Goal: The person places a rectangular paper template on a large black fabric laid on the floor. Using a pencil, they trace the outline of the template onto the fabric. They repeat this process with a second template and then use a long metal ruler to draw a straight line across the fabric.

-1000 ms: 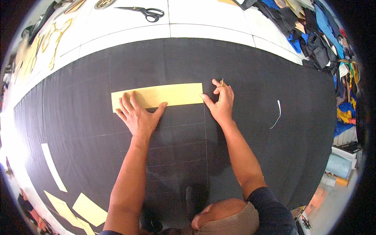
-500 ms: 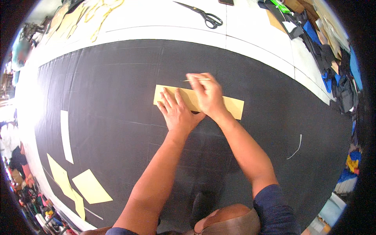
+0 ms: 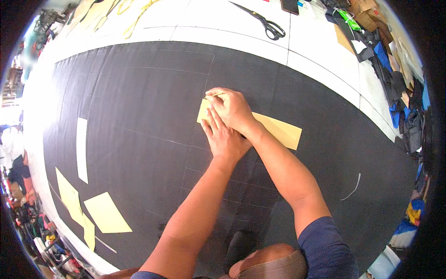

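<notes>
In the middle of the black fabric (image 3: 139, 116), a long yellow paper template (image 3: 278, 130) is lying flat, with its left end hidden under both hands. The left hand (image 3: 226, 139) is pressed open and flat on the template, nothing being held in it. The right hand (image 3: 232, 109) is crossed over it and is closed on a thin marking tool (image 3: 212, 96), probably chalk, whose tip is placed at the far left corner of the template. For a clean line, the template should be kept from sliding by steady pressure of the flat palm, and the tool should be guided tightly along the paper edge. More yellow pattern pieces (image 3: 107, 214) are lying well apart at the near left, and black scissors (image 3: 265, 21) are seen on the white table (image 3: 320, 42) at the far side.
</notes>
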The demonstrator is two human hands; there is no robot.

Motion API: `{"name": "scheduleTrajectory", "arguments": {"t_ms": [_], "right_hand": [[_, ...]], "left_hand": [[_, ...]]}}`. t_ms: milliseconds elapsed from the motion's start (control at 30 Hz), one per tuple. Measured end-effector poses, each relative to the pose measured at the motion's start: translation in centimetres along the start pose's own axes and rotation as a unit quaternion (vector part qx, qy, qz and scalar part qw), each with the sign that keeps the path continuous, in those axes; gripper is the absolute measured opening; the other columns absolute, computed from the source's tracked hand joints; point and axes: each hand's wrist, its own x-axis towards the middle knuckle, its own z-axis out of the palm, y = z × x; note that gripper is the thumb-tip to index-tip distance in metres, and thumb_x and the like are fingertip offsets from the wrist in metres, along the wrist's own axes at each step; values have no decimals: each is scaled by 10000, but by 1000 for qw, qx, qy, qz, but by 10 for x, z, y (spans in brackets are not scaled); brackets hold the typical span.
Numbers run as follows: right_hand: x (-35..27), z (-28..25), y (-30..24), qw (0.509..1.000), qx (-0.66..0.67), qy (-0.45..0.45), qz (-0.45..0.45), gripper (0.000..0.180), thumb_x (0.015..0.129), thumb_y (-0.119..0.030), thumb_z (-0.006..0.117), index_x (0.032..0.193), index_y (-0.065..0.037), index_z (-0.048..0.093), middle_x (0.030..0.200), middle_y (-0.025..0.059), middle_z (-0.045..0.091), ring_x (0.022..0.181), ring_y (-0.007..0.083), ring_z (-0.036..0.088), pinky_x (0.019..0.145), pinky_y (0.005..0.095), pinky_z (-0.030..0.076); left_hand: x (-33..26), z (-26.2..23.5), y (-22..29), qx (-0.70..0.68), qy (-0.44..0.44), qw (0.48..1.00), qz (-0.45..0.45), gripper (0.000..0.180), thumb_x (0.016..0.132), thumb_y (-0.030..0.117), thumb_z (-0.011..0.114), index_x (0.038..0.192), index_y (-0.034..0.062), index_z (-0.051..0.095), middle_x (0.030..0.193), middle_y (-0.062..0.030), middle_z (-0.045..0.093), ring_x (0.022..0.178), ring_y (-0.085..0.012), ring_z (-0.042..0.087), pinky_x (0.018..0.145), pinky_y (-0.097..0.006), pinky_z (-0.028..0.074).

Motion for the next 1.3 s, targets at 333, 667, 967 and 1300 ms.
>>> {"name": "scheduleTrajectory", "arguments": {"t_ms": [333, 667, 967, 1300], "right_hand": [[-11, -13, 1, 993, -109, 9, -42, 248, 987, -214, 585, 1058, -28, 733, 1090, 176, 739, 1015, 377, 702, 920, 464, 545], [-64, -55, 24, 987, -150, 51, -24, 226, 994, -198, 597, 1058, -25, 727, 1079, 171, 741, 1003, 375, 703, 890, 459, 551], [-83, -74, 31, 990, -114, 75, 37, 216, 1001, -193, 608, 1083, -23, 715, 1075, 177, 742, 975, 362, 720, 863, 448, 564], [-119, -92, 50, 983, -90, 139, 74, 250, 1031, -207, 609, 1124, 8, 694, 997, 176, 758, 900, 273, 765, 784, 367, 592]], "left_hand": [[0, -7, 5, 15, 8, 1000, 3, 1266, 744, 740, 696, 1636, 20, 158, 1660, -327, 166, 1566, -462, 129, 1235, -632, 130], [-3, -16, 6, -13, -8, 1000, -15, 1367, 678, 746, 759, 1564, -133, 201, 1631, -376, 186, 1547, -490, 176, 1235, -629, 130], [0, -19, 9, 28, -29, 999, 3, 1345, 704, 777, 727, 1611, -50, 177, 1632, -390, 149, 1554, -498, 129, 1223, -647, 124], [4, -19, 17, 72, -28, 997, -2, 1394, 651, 815, 753, 1589, -61, 207, 1601, -405, 204, 1532, -517, 181, 1205, -674, 151]]}}
